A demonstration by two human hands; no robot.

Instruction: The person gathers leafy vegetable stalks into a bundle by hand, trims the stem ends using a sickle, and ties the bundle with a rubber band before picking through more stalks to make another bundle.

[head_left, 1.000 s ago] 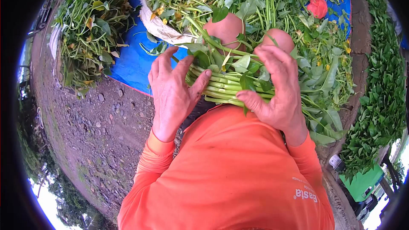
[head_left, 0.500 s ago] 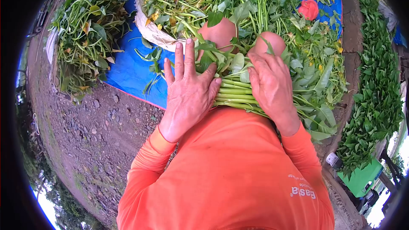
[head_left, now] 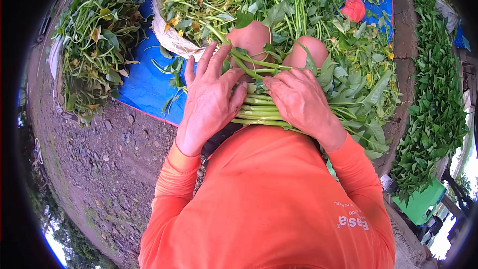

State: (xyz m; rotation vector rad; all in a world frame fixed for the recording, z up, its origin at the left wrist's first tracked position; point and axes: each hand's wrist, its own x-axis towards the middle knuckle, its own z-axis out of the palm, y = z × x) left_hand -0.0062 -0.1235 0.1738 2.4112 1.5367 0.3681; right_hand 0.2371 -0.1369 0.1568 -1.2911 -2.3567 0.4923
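Right hand (head_left: pixel 302 100) lies over green stems (head_left: pixel 259 109), left hand (head_left: pixel 208 97) beside.

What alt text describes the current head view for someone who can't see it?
Someone's left hand and right hand are at a bundle of green stems in front of an orange shirt; beyond bare knees, leafy greens lie on a blue tarp.

shirt (head_left: pixel 269 194): plain orange, long-sleeved | cuffs (head_left: pixel 183 160): same orange, snug | lettering (head_left: pixel 352 222): white, inverted, chest's 4 o'clock | knees (head_left: pixel 250 41): bare, 12 o'clock | fingers (head_left: pixel 220 60): bare
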